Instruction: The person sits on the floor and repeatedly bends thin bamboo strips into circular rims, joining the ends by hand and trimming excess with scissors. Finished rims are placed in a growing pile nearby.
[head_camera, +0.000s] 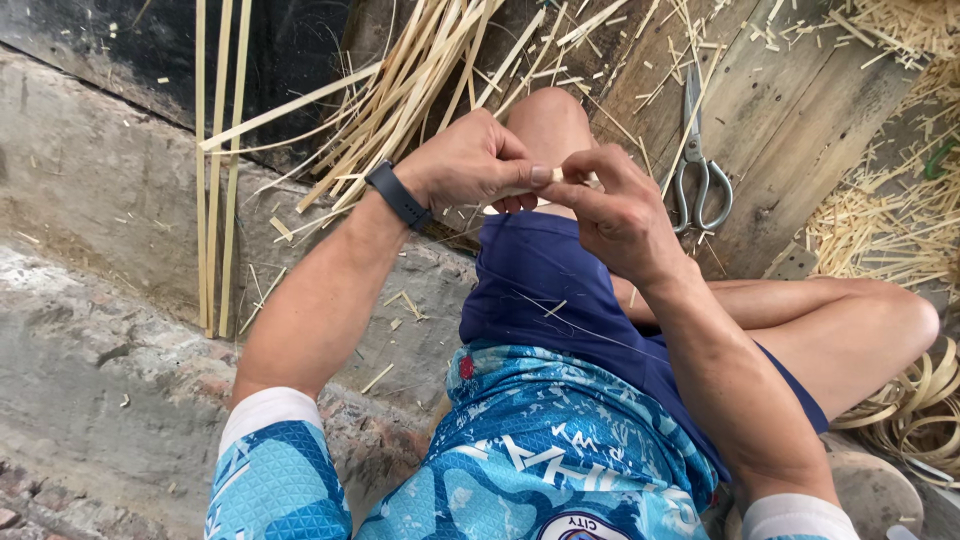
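Observation:
My left hand (470, 162), with a dark band on its wrist, and my right hand (612, 205) meet above my raised knee (548, 120). Both pinch a short pale bamboo piece (572, 178) between their fingertips; most of it is hidden by the fingers. A bundle of long split bamboo strips (400, 95) fans out on the ground just beyond my left hand.
Metal scissors (698, 150) lie on wooden boards (790, 110) to the right of my knee. Several long strips (215, 160) stand along a stone ledge at left. Bamboo shavings (880, 220) pile up at right, and coiled strips (915, 400) lie by my right leg.

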